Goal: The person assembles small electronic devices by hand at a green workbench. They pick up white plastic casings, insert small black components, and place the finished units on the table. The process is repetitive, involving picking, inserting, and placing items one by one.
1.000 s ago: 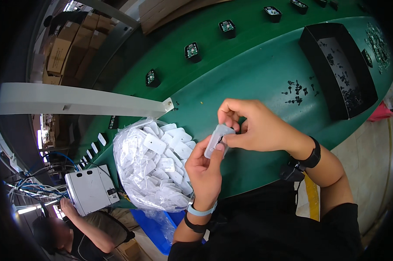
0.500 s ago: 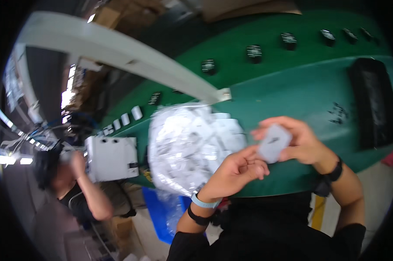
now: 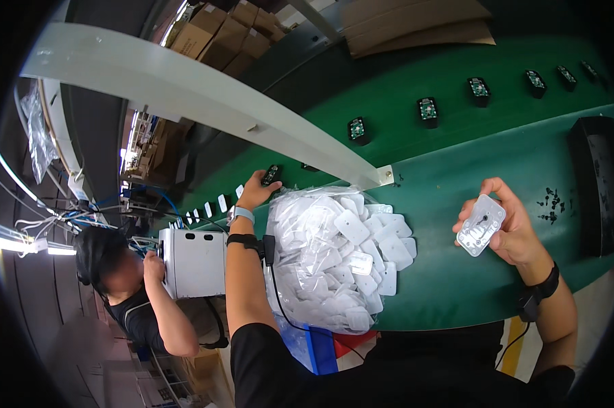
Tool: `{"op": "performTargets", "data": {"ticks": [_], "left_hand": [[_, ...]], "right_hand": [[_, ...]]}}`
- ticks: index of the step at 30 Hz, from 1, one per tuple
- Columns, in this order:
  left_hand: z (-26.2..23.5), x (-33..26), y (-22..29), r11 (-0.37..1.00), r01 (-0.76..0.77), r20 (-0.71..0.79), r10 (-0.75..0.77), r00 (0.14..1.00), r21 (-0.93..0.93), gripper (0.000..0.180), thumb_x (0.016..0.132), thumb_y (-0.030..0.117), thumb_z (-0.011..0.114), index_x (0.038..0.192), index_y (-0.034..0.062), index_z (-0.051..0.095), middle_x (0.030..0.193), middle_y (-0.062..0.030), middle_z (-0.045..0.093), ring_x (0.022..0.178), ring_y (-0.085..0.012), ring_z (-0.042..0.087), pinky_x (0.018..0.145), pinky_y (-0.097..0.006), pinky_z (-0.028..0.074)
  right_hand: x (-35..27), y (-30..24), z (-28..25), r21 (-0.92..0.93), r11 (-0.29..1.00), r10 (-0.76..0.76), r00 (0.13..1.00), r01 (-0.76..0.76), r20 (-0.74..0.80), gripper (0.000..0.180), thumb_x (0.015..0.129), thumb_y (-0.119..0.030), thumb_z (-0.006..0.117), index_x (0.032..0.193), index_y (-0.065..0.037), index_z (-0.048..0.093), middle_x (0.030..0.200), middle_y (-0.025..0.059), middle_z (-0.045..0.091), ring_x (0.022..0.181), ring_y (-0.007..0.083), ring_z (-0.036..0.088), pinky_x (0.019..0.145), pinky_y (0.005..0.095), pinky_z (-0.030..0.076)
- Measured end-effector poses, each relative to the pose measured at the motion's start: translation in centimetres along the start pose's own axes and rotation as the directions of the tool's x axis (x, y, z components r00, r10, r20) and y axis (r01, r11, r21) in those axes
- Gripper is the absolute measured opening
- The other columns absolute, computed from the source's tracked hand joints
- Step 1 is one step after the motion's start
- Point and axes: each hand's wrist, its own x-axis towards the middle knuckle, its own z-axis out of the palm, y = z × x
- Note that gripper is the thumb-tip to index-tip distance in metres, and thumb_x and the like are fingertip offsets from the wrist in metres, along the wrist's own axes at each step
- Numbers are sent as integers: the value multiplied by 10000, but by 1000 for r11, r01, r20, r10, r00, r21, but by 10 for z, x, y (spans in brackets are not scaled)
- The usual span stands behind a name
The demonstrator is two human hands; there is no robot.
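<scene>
In my right hand is a white plastic cover, rounded at the corners. Its inner side faces up, with a small dark part near the middle. My left hand reaches far left over the belt, its fingers on a black housing with a circuit board inside. Between my arms a clear plastic bag lies open, and many white covers spill from its right side. Small black screws lie loose on the green worktop, to the right of my right hand.
Several black housings with circuit boards stand spaced along the green belt. A pale metal post slants across to the worktop. At right is a black tray. A co-worker sits left beside a white machine.
My left hand has left the cover and moved far left to a black housing on the belt. My right hand has moved right with the cover, whose inner side now shows.
</scene>
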Motion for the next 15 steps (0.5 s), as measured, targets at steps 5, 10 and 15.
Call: {"op": "performTargets", "data": {"ticks": [5, 10, 15], "left_hand": [[-18, 3, 2, 999, -10, -67, 13, 998, 43, 584, 800, 274, 776, 1227, -76, 586, 1082, -221, 708, 887, -260, 715, 812, -354, 550], [-55, -70, 68, 815, -141, -344, -75, 936, -562, 424, 840, 10, 716, 1240, -44, 585, 1024, -86, 685, 886, -152, 658, 772, -258, 523], [-56, -180, 176, 387, -387, -422, -5, 907, -837, 506, 785, -96, 686, 1251, -10, 507, 1182, -75, 566, 1069, -142, 565, 922, -255, 461]], "right_hand": [[-2, -7, 0, 15, 1000, -13, 1000, 13, 3, 704, 758, -205, 874, 1245, -99, 377, 1170, 171, 635, 1079, 303, 668, 897, 497, 576], [-5, -9, 7, 53, 998, 16, 999, -17, 32, 682, 771, -190, 861, 1255, -97, 390, 1177, 172, 637, 1088, 299, 665, 907, 462, 570], [-8, -7, 8, 72, 995, 49, 985, -62, 163, 651, 796, -106, 820, 1300, -84, 408, 1232, 192, 626, 1109, 284, 656, 931, 402, 550]]}}
